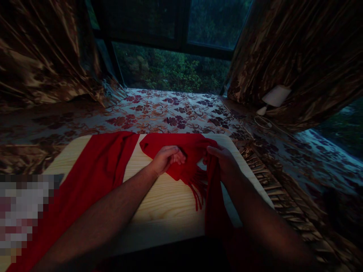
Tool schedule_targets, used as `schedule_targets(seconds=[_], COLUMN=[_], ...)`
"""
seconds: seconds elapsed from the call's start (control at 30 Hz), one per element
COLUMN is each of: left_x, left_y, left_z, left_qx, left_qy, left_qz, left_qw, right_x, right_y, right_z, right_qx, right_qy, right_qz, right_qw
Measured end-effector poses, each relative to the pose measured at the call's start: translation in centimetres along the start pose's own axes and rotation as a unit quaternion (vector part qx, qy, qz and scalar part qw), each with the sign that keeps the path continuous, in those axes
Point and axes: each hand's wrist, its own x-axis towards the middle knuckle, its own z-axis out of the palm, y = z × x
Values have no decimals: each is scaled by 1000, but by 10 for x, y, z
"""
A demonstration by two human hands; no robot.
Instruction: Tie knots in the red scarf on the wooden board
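A red scarf (190, 145) with a fringed end lies folded at the far side of a pale wooden table. My right hand (222, 160) is closed on a length of it, thumb on top, and the cloth hangs from there toward me. Just over the folded part is my left hand (171, 155), its fingers curled in; whether cloth is between them cannot be made out. The fringe (197, 185) trails onto the wood between my hands. To the left, another stretch of red cloth (99, 162) runs from the far edge down past my left forearm.
The wooden table (159, 204) has rounded far corners. Beyond it is a ledge with flowered fabric (170, 109) below a window (170, 68). Heavy curtains (295, 45) hang at both sides. A small white lamp (276, 96) with a cord stands at the right.
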Motion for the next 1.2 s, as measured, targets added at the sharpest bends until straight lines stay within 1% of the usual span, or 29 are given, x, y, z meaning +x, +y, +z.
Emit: schedule_targets(seconds=[0.03, 0.07, 0.1, 0.13, 0.17, 0.2, 0.23, 0.3, 0.4, 0.5, 0.6, 0.67, 0.7, 0.73, 0.77, 0.8, 0.87, 0.9, 0.93, 0.97, 1.0, 1.07, 1.13, 1.2], left_x=[-1, -3, -4, -5, -6, -7, -9, -12, -16, -17, -14, -12, -11, -11, -11, -11, -12, -12, -12, -12, -11, -11, -11, -11], left_y=[2, 4, 5, 5, 5, 5, 5, 3, 0, -6, -14, -20, -23, -25, -26, -27, -27, -27, -26, -26, -25, -25, -25, -25], left_z=[1, 3, 3, 4, 4, 4, 3, 4, 7, 9, 5, 1, -2, -4, -6, -8, -10, -10, -10, -9, -8, -7, -7, -7], left_qx=[16, 44, 86, 143, 208, 272, 329, 405, 460, 502, 554, 590, 607, 622, 633, 642, 651, 654, 657, 661, 665, 665, 657, 647], left_qy=[26, 67, 117, 162, 195, 211, 209, 174, 120, 93, 61, 29, 14, 0, -12, -21, -35, -39, -43, -46, -48, -50, -46, -40], left_qz=[23, 54, 92, 130, 162, 188, 208, 237, 271, 286, 262, 224, 200, 177, 156, 139, 116, 108, 100, 94, 88, 81, 78, 77], left_qw=[999, 995, 985, 968, 945, 920, 897, 866, 837, 811, 788, 775, 769, 763, 758, 754, 749, 748, 746, 743, 740, 741, 749, 758], right_x=[0, 0, 0, 0, 0, 0, 0, -1, -3, 1, 18, 33, 40, 46, 50, 52, 51, 47, 43, 37, 31, 16, -2, -21], right_y=[-1, -2, -4, -5, -8, -10, -13, -19, -27, -27, -14, 1, 8, 15, 21, 26, 31, 32, 31, 29, 26, 20, 14, 11], right_z=[1, 2, 4, 5, 6, 6, 6, 6, 4, 0, -8, -18, -24, -31, -38, -46, -58, -63, -66, -69, -71, -73, -74, -73], right_qx=[7, 16, 25, 31, 36, 38, 41, 45, 56, 63, 22, -48, -102, -173, -262, -360, -535, -599, -647, -680, -704, -734, -748, -757], right_qy=[1, -4, -14, -27, -37, -43, -45, -42, -23, -3, 38, 72, 82, 89, 93, 102, 127, 138, 142, 137, 126, 91, 52, 28], right_qz=[-2, 1, 7, 14, 21, 28, 36, 54, 70, 60, 68, 90, 95, 88, 72, 52, 9, -10, -24, -34, -37, -26, -5, 4], right_qw=[1000, 1000, 1000, 999, 998, 998, 998, 997, 996, 996, 997, 992, 987, 977, 958, 926, 835, 789, 749, 720, 698, 673, 661, 653])
